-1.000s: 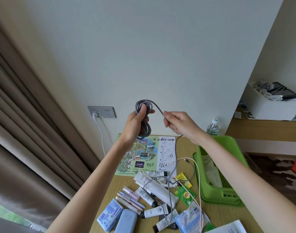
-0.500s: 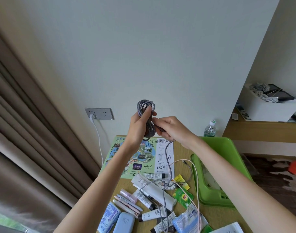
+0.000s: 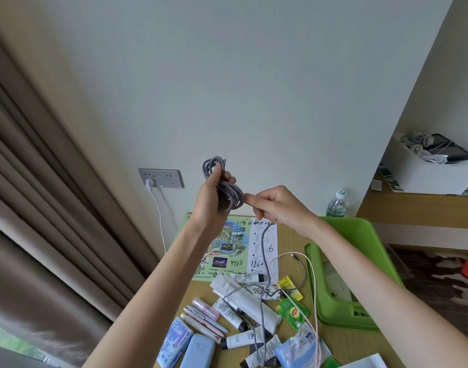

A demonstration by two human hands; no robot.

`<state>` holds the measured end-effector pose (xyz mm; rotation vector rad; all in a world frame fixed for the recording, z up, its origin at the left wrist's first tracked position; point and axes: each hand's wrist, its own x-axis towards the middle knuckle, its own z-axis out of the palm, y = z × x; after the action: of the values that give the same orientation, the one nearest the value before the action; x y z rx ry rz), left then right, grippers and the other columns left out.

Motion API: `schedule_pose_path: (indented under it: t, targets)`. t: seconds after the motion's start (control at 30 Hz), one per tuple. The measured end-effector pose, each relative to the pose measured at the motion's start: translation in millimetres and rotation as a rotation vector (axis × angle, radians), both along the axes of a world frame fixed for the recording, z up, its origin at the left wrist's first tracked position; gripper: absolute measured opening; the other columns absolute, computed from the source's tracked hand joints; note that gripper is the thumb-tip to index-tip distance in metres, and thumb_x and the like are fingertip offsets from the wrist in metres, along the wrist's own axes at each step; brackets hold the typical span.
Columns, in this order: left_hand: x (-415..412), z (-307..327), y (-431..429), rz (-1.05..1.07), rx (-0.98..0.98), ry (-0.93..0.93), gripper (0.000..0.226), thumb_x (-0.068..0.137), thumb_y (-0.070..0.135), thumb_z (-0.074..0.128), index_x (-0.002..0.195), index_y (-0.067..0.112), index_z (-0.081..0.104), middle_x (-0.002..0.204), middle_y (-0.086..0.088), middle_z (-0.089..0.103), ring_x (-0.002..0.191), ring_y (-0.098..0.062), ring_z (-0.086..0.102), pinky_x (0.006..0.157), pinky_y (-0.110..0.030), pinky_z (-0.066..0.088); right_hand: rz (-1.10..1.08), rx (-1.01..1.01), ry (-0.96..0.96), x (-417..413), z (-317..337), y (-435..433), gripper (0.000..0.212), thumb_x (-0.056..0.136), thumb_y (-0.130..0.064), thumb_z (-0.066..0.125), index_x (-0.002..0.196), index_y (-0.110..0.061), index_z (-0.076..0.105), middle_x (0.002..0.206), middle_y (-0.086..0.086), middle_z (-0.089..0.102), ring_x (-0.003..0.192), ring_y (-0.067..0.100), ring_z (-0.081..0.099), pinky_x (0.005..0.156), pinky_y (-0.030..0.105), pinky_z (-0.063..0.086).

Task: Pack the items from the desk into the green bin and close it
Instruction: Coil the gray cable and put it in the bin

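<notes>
Raised above the desk (image 3: pixel 294 235), the left hand (image 3: pixel 210 200) is clasping a coiled grey cable (image 3: pixel 223 185), the right hand (image 3: pixel 274 205) is pinching its loose strand beside the coil, and the green bin (image 3: pixel 342 274) is sitting open at right.

Both hands meet at the frame's centre, the left hand (image 3: pixel 211 197) just left of the right hand (image 3: pixel 276 205), with the coiled cable (image 3: pixel 227 193) between them. Below them on the table (image 3: pixel 342 343), the map sheet (image 3: pixel 235 248) lies farthest back and the tubes (image 3: pixel 243 309) nearer the bottom edge. The bin (image 3: pixel 342 274) sits to the right, the wall socket (image 3: pixel 160 178) left of centre.
</notes>
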<state>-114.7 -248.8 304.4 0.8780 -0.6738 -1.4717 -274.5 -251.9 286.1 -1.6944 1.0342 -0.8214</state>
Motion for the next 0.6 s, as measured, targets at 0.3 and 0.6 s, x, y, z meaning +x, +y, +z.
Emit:
schedule_pose_path:
  t: [0.3, 0.6]
  targets:
    - [19, -9, -9, 0.198, 0.015, -0.378, 0.038, 0.097, 0.047, 0.047, 0.072, 0.020, 0.054, 0.059, 0.011, 0.054, 0.060, -0.010, 0.044, 0.063, -0.028, 0.034, -0.041, 0.023, -0.065, -23, 12, -6, 0.050, 0.090, -0.041, 0.064, 0.048, -0.017, 0.051, 0.045, -0.004, 0.040, 0.037, 0.010, 0.023, 0.058, 0.026, 0.035]
    - [20, -29, -4, -0.041, -0.105, -0.887, 0.054, 0.093, 0.063, 0.037, 0.074, 0.015, 0.052, 0.072, -0.004, 0.044, 0.065, -0.017, 0.038, 0.063, -0.030, 0.030, 0.003, 0.076, -0.235, -34, 19, -10, 0.028, 0.087, -0.029, 0.067, 0.064, -0.015, 0.060, 0.053, -0.002, 0.035, 0.047, 0.013, 0.031, 0.049, 0.018, 0.030]
